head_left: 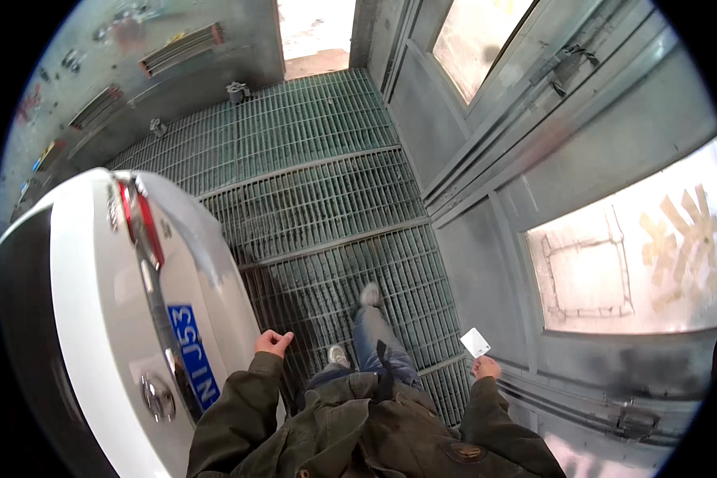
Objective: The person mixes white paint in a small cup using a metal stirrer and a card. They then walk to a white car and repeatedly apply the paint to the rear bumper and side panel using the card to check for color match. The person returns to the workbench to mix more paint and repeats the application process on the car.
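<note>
My right hand (487, 367), low on the right, pinches a small white card (475, 342) by its lower edge. The card looks flat, with a few small dark marks near one corner. My left hand (274, 342) is in a loose fist beside the rear of a white car (87, 271), and nothing shows in its fingers. A small gap seems to lie between that hand and the bumper. On the car's tail are a blue number plate (192, 355), a red tail light (145, 223) and a round chrome badge (158, 398).
Underfoot is a metal grating floor (318, 187), with my legs in mid-stride. Grey panel walls with a bright, tape-marked window (629, 247) run along the right. At the far end stands an open doorway (317, 36). Vents (181, 49) line the paint-stained left wall.
</note>
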`<state>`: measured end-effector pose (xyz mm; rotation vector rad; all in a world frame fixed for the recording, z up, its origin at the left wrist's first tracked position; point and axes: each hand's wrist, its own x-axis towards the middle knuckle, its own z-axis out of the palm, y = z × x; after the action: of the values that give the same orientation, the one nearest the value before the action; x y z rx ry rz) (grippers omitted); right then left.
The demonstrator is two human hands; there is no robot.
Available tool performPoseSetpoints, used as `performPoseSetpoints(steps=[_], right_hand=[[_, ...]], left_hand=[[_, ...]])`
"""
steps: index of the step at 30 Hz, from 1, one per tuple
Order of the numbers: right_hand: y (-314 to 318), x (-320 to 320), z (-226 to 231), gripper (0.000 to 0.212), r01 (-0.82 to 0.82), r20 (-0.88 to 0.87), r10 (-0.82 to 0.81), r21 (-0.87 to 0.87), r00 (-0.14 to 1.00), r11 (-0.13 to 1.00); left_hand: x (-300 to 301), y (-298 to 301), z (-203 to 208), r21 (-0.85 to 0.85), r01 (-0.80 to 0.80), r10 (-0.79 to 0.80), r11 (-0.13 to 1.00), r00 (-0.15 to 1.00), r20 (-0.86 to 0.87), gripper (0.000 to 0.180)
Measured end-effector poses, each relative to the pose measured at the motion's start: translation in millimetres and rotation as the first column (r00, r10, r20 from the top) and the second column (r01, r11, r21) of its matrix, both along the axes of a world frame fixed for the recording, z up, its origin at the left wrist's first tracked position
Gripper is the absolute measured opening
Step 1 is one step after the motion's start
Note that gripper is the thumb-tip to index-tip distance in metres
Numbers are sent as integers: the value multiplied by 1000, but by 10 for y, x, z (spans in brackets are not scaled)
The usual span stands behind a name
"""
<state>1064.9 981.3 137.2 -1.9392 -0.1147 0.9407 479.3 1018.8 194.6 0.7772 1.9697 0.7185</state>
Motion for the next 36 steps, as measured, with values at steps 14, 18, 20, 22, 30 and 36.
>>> performPoseSetpoints(steps=[14, 18, 20, 22, 30, 36], right_hand=[[5999, -1457, 133, 10, -354, -18, 354, 10, 935, 935], [7479, -1953, 418, 9, -537, 169, 542, -74, 823, 840], [8120, -2165, 471, 7, -559, 196, 550, -9, 812, 829], [8708, -2398, 469, 6, -573, 200, 556, 36, 807, 819], [10776, -3224, 500, 8, -526, 163, 513, 50, 843, 849], [12443, -4113, 724, 8, -520, 123, 507, 129, 853, 844]], left_hand=[[729, 5167, 330, 223, 971, -937, 88, 156, -313, 38], [349, 6367, 484, 190, 962, -898, 195, 253, -360, 22], [-77, 6989, 765, 124, 958, -869, 259, 287, -404, 23], [-583, 7500, 1138, 80, 932, -851, 353, 356, -388, 23], [-2090, 9074, 2134, 213, 839, -865, 500, 475, 159, 25], [-2672, 10444, 2009, -48, 920, -911, 389, 392, 132, 32]])
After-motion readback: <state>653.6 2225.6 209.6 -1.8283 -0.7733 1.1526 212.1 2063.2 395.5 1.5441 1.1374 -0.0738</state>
